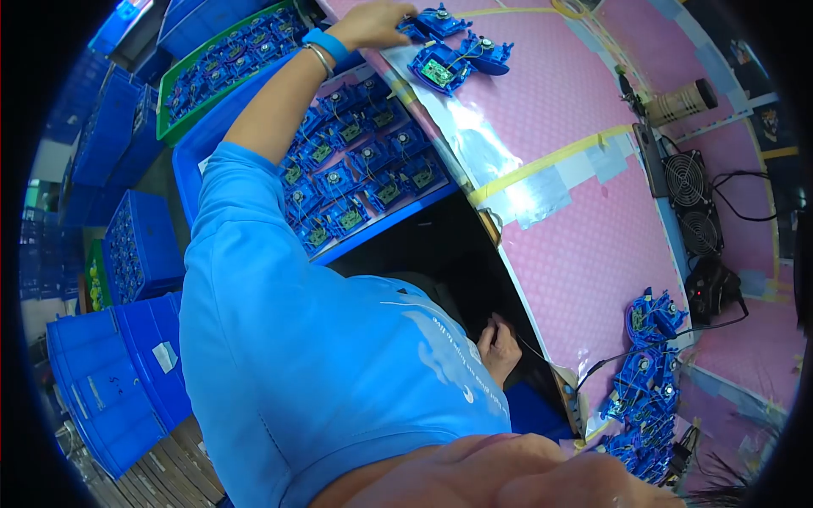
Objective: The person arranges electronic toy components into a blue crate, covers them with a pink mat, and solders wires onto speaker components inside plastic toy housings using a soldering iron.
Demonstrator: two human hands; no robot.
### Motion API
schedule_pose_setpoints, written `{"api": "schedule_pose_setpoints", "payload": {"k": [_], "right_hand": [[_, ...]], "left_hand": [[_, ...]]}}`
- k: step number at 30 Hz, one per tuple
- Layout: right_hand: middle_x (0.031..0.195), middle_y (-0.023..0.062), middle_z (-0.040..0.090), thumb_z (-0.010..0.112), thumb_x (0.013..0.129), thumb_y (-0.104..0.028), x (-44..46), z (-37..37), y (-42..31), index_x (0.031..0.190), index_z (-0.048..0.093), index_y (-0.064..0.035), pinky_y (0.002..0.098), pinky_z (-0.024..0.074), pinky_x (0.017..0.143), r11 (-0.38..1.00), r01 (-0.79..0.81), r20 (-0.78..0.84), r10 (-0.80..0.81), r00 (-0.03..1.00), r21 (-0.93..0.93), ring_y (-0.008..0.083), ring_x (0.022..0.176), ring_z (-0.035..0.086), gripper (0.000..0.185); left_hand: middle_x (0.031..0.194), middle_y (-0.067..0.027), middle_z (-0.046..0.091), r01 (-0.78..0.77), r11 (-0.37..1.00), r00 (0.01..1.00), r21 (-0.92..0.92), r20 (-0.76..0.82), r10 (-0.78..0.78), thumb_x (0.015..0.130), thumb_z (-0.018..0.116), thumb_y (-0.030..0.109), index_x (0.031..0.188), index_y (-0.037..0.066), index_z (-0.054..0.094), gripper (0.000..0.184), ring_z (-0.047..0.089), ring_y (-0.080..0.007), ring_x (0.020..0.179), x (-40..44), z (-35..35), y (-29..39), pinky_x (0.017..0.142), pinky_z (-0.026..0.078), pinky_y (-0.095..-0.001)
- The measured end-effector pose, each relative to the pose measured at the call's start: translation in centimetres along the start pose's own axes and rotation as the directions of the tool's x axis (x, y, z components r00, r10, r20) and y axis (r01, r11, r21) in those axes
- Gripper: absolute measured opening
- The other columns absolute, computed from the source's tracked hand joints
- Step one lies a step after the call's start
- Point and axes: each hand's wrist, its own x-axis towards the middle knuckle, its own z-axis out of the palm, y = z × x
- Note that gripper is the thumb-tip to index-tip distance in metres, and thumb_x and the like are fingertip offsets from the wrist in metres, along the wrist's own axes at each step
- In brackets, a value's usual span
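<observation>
Blue units crowded the upper-left blue tray, others the table, left hand at 1, right hand apart, grips unclear.

tabletop open midway, cable seemingly across corner

Two black fans with round grilles line the far side of the pink-covered bench; near them are a beige, dark-ended cylinder and a black device with a red light; lidded blue plastic crates stand at frame left.
</observation>
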Motion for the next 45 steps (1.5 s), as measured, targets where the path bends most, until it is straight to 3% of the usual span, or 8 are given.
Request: {"api": "schedule_pose_setpoints", "payload": {"k": [7, 11, 15, 24, 27, 33, 41, 45], "right_hand": [[0.089, 0.0168, 0.072, 0.067, 0.085, -0.001, -0.1, 0.1, 0.1, 0.100, 0.071, -0.0025, 0.0368, 0.0565, 0.066, 1.000, 0.030, -0.012, -0.030, 0.999, -0.004, 0.0315, 0.073, 0.071, 0.016], [0.088, 0.0166, 0.072, 0.067, 0.085, 0.000, -0.2, 0.0, -0.2, 0.101, 0.071, -0.0029, 0.0361, 0.0565, 0.065, 1.000, 0.003, -0.031, -0.003, 1.000, 0.027, 0.0313, 0.072, 0.071, 0.016], [0.087, 0.0164, 0.072, 0.067, 0.085, 0.000, -0.1, -0.1, -0.6, 0.101, 0.071, -0.0029, 0.0355, 0.0564, 0.064, 1.000, -0.003, -0.022, 0.004, 1.000, 0.024, 0.0309, 0.071, 0.071, 0.017], [0.085, 0.0153, 0.072, 0.066, 0.085, -0.001, 0.0, 0.1, -0.6, 0.100, 0.073, -0.0049, 0.0368, 0.0561, 0.060, 0.999, 0.027, -0.062, -0.026, 0.998, 0.020, 0.0297, 0.065, 0.069, 0.018], [0.088, 0.0168, 0.072, 0.068, 0.085, 0.000, -0.2, 0.1, -0.4, 0.102, 0.071, -0.0033, 0.0355, 0.0558, 0.063, 1.000, 0.001, -0.025, 0.000, 1.000, 0.017, 0.0304, 0.070, 0.071, 0.017], [0.089, 0.0172, 0.072, 0.067, 0.086, 0.000, -0.3, 0.1, -0.3, 0.102, 0.070, -0.0033, 0.0355, 0.0557, 0.063, 0.999, -0.028, -0.006, 0.028, 1.000, 0.032, 0.0306, 0.070, 0.071, 0.017], [0.087, 0.0167, 0.072, 0.067, 0.085, 0.001, -0.1, -0.2, -0.7, 0.101, 0.071, -0.0028, 0.0357, 0.0565, 0.062, 0.998, -0.008, -0.049, 0.011, 0.999, 0.064, 0.0296, 0.068, 0.071, 0.017], [0.089, 0.0168, 0.072, 0.067, 0.085, 0.001, -0.1, -0.4, -0.8, 0.102, 0.071, -0.0025, 0.0364, 0.0574, 0.063, 0.997, -0.020, -0.021, 0.022, 1.000, 0.074, 0.0308, 0.068, 0.070, 0.018]], "left_hand": [[0.097, -0.0202, 0.070, -0.078, 0.980, 0.986, -0.183, -0.160, 0.048, 0.074, 0.070, 0.022, 0.122, 0.006, 0.063, 0.051, 0.068, -0.0366, 0.090, 0.0, -2.4, 5.1, 0.078, 0.055, -0.0446], [0.100, -0.0181, 0.071, 0.125, 0.946, 0.991, -0.300, -0.006, -0.132, 0.076, 0.071, 0.022, 0.112, 0.009, 0.071, 0.038, 0.070, -0.0289, 0.089, 2.2, -2.9, 4.3, 0.076, 0.056, -0.0403], [0.100, -0.0159, 0.073, -0.405, 0.904, 0.894, -0.136, -0.267, 0.360, 0.077, 0.076, 0.023, 0.108, 0.009, 0.075, 0.034, 0.069, -0.0309, 0.088, 4.0, 0.6, 2.7, 0.080, 0.055, -0.0395], [0.091, -0.0143, 0.075, -0.215, 0.756, 0.951, -0.618, 0.045, 0.307, 0.084, 0.074, 0.024, 0.104, 0.001, 0.074, 0.031, 0.070, -0.0225, 0.082, 4.5, -1.4, 5.8, 0.075, 0.054, -0.0334], [0.086, -0.0142, 0.074, -0.004, 0.887, 0.995, -0.462, 0.089, 0.051, 0.085, 0.074, 0.029, 0.101, 0.002, 0.074, 0.032, 0.071, -0.0253, 0.078, 4.5, -2.6, 9.4, 0.072, 0.054, -0.0345], [0.090, -0.0158, 0.065, -0.467, 0.883, 0.870, -0.053, -0.205, 0.448, 0.078, 0.070, 0.026, 0.095, 0.005, 0.070, 0.027, 0.063, -0.0370, 0.087, 5.4, 2.5, 12.9, 0.078, 0.051, -0.0466], [0.097, -0.0101, 0.064, -0.512, 0.859, 0.845, 0.026, -0.166, 0.509, 0.080, 0.068, 0.017, 0.094, 0.009, 0.068, 0.016, 0.061, -0.0332, 0.107, 5.7, 4.9, 13.3, 0.083, 0.052, -0.0453], [0.108, -0.0232, 0.058, -0.416, 0.903, 0.891, 0.106, -0.152, 0.428, 0.076, 0.064, 0.012, 0.106, 0.003, 0.062, 0.031, 0.058, -0.0375, 0.101, 1.1, -1.1, 16.7, 0.084, 0.048, -0.0458]]}}
